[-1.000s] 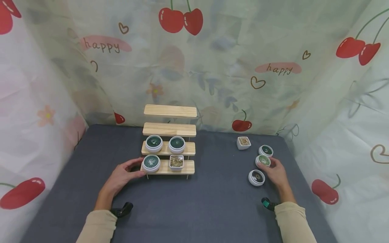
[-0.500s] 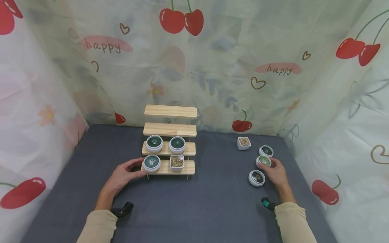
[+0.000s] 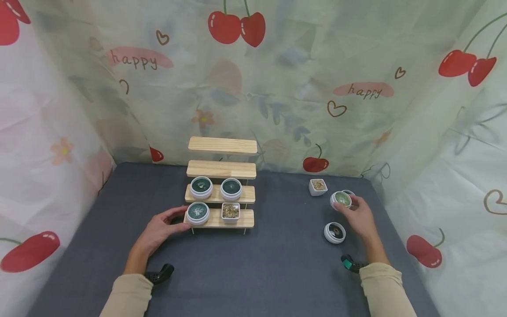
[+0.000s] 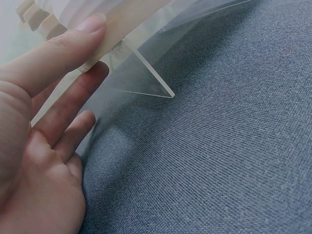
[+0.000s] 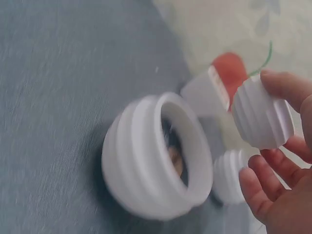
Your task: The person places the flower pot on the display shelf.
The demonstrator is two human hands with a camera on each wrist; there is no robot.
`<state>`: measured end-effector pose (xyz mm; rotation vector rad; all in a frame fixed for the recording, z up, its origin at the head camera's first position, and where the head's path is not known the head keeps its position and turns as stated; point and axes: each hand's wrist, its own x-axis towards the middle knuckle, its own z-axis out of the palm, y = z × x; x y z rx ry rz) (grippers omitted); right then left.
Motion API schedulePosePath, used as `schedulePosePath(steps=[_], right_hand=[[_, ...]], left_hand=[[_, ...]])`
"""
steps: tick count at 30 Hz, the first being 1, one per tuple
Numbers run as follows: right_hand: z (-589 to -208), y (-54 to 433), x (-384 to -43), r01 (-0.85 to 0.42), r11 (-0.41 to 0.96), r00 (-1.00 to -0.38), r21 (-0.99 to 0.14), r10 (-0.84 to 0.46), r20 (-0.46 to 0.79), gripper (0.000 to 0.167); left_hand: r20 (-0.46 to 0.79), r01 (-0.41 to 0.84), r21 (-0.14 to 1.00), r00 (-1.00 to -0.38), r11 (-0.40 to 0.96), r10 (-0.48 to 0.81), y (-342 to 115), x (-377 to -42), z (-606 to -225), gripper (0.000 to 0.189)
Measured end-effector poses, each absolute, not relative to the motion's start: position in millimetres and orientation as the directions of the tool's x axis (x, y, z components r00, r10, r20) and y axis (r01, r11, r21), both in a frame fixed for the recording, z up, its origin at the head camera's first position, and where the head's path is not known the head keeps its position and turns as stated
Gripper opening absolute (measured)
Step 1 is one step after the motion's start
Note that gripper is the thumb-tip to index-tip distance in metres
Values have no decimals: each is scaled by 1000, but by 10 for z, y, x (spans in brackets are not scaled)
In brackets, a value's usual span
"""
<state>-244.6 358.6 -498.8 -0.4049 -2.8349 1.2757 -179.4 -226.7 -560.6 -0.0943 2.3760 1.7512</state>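
Note:
My right hand [image 3: 358, 216] pinches a round white ribbed pot with a pale green top [image 3: 341, 199] between thumb and fingers. In the right wrist view this ribbed pot [image 5: 261, 113] is raised off the table. It overlaps a second round pot [image 3: 348, 192] behind it in the head view. On the far left, my left hand [image 3: 158, 229] holds a round white pot with a teal top [image 3: 197, 211] at the left end of the lowest shelf. In the left wrist view the thumb [image 4: 58, 58] lies against the pot's side, with a finger at the wooden board's end.
The four-tier wooden stand [image 3: 222, 169] also bears two dark green-topped pots [image 3: 201, 186] and a square white pot of grains [image 3: 230, 211]. A dark-centred round pot [image 3: 334, 232] and another square pot [image 3: 317, 186] stand on the grey cloth [image 3: 277, 264].
My right hand has lifted the pale green-topped pot and carried it slightly left and away from me, partly covering the pot behind. The left hand has stayed put.

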Motion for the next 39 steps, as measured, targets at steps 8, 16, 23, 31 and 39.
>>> schedulePosePath(steps=[8, 16, 23, 31, 39], right_hand=[[-4698, 3276, -2486, 75, 626, -993, -776, 120, 1, 82], [-4369, 2825, -2557, -81, 603, -995, -794, -8, 95, 71], [-4170, 2326, -2642, -219, 574, -975, -789, -155, 159, 66], [-4067, 1738, -2708, -352, 483, -927, -801, -295, 230, 61], [-3993, 1255, -2801, -436, 462, -883, -772, -388, 265, 58]], left_hand=[[-193, -166, 936, -979, 309, 61, -2262, -1808, -5612, 84], [-187, -158, 937, -980, 311, 66, -2271, -1823, -5599, 85], [-192, -163, 934, -979, 319, 62, -2281, -1820, -5622, 85], [-193, -162, 934, -979, 318, 69, -2273, -1809, -5597, 85], [-193, -157, 927, -979, 341, 73, -2249, -1805, -5579, 84]])
